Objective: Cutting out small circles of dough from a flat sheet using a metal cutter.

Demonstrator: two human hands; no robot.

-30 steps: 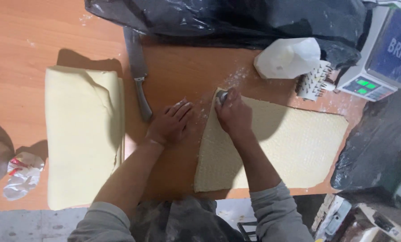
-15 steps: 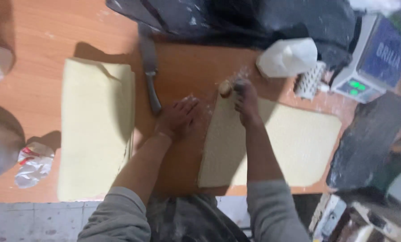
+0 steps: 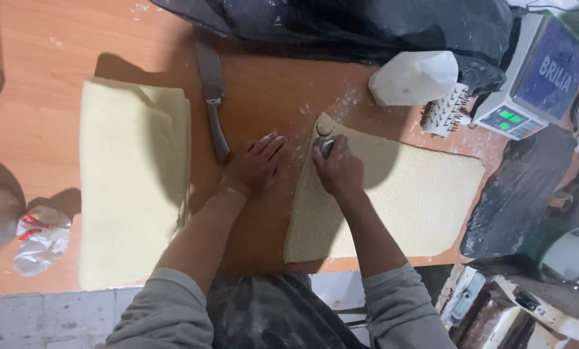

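Observation:
A flat, dimpled sheet of pale dough (image 3: 406, 200) lies on the orange-brown table (image 3: 56, 58). My right hand (image 3: 338, 169) grips a small round metal cutter (image 3: 325, 147) and presses it into the sheet's upper left corner. Just above it, a round disc of dough (image 3: 324, 125) sits cut at the corner tip. My left hand (image 3: 254, 165) rests flat on the bare table beside the sheet's left edge, fingers spread. A thick folded slab of dough (image 3: 131, 181) lies to the left.
A large knife (image 3: 213, 97) lies between the slab and my hands. A white bag (image 3: 413, 77), a spiked roller (image 3: 446, 110), a digital scale (image 3: 532, 84) and black plastic sheets (image 3: 367, 26) crowd the back and right. A crumpled wrapper (image 3: 40, 236) sits at the left.
My right hand has moved the cutter down from the corner tip, leaving a cut disc there. The view has shifted slightly. My left hand stays flat on the table.

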